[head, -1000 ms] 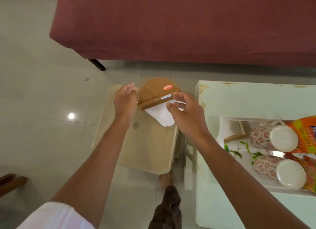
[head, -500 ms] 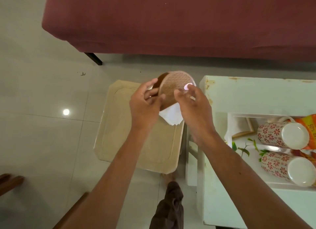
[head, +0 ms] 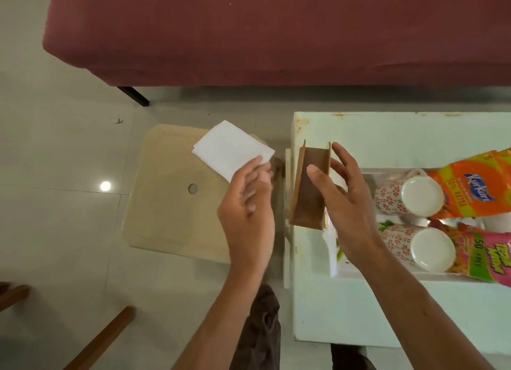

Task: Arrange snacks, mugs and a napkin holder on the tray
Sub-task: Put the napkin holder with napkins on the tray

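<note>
Nearest the camera, a dark trouser leg (head: 262, 328) shows between two bare forearms that reach forward over a pale tiled floor (head: 55, 231). The left hand (head: 246, 212) is raised over a beige plastic stool (head: 171, 198), thumb and curled fingers pinching the near corner of a thin stack of white napkins (head: 232, 151); how many sheets there are cannot be told. The right hand (head: 348, 203) holds one brown napkin holder (head: 307, 192) at the left edge of a white table (head: 414, 132), thumb inside its slot and spread fingers along the outside of its right wall. Whether the holder touches the table cannot be told. It is just left of the tray (head: 401, 275), a white one with a green leaf print, and outside it. In the tray two mugs with a red flower pattern lie on their sides, the near mug (head: 414, 245) and the far mug (head: 401, 195), bases toward the camera. To their right lie two snack packets: a pink and green packet (head: 478, 256) that reads "50 FREE", and behind it an orange packet (head: 475, 187) that reads "Kurkure" and "50% EXTRA". Farthest off stands a maroon sofa (head: 276, 32).
</note>
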A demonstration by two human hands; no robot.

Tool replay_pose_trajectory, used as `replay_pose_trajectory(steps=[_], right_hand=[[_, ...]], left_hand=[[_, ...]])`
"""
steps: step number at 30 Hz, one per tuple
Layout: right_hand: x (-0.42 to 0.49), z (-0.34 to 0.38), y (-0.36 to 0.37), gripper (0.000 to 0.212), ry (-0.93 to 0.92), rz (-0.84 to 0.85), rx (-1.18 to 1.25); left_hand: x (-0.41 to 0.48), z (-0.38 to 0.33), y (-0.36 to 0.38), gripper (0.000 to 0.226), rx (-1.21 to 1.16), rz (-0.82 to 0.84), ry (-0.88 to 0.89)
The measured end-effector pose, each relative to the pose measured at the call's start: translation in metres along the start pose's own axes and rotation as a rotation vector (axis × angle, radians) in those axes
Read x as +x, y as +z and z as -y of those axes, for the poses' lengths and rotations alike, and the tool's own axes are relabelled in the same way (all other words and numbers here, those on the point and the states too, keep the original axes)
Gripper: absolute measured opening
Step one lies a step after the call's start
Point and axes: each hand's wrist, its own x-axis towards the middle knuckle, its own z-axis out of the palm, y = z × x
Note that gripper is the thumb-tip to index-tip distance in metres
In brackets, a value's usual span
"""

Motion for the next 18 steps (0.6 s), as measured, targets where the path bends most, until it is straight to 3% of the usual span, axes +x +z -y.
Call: replay_pose_trajectory(steps=[3,5,9,14,18], right_hand=[[-0.013,-0.016,-0.032,0.06,-0.023,0.069,0.004],[-0.019,-0.029,-0.052,0.061,-0.029,0.092,-0.018],[-0.025,-0.05,-0.085,0.059,0.029,0.151,-0.079],[-0.029,-0.065,-0.112,0.072,0.125,0.256,-0.149],[-0.025,-0.074,-0.128,0.078,0.174,0.254,-0.113]], left_hand=[[-0.009,-0.003,0.023,0.03,-0.16,0.295,-0.367],[-0.02,0.002,0.04,0.042,-0.197,0.394,-0.479],[-0.045,0.022,0.064,0.067,-0.186,0.423,-0.551],[-0.076,0.045,0.093,0.046,-0.156,0.418,-0.589],[-0.082,0.055,0.11,0.051,-0.134,0.377,-0.64]])
